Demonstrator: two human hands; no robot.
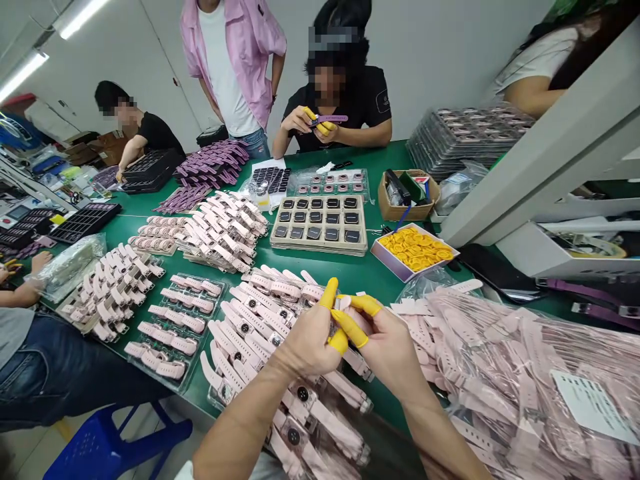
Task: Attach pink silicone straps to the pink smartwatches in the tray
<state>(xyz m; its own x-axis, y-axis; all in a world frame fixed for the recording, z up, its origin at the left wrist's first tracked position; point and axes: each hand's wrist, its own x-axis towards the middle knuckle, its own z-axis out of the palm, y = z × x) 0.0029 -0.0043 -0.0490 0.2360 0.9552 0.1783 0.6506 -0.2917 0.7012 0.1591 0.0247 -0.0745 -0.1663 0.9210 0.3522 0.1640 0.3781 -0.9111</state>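
Note:
My left hand (313, 337) and my right hand (383, 340) meet in front of me, both with yellow finger cots on thumb and finger. Pinched between them is a pale pink watch strap (345, 303), mostly hidden by the fingers. Below and left of the hands lie rows of smartwatches with pink straps (250, 327), some showing round dark sensor backs. Close to my right hand, a clear plastic bag (500, 347) spills over with loose pink straps.
Ahead stand a tray of dark square watch faces (316, 223), a box of yellow finger cots (414, 250) and a cardboard box (407, 197). A person (340, 100) across the green table handles a purple-strapped watch. A grey post (540, 127) slants at right; a blue stool (110, 443) stands lower left.

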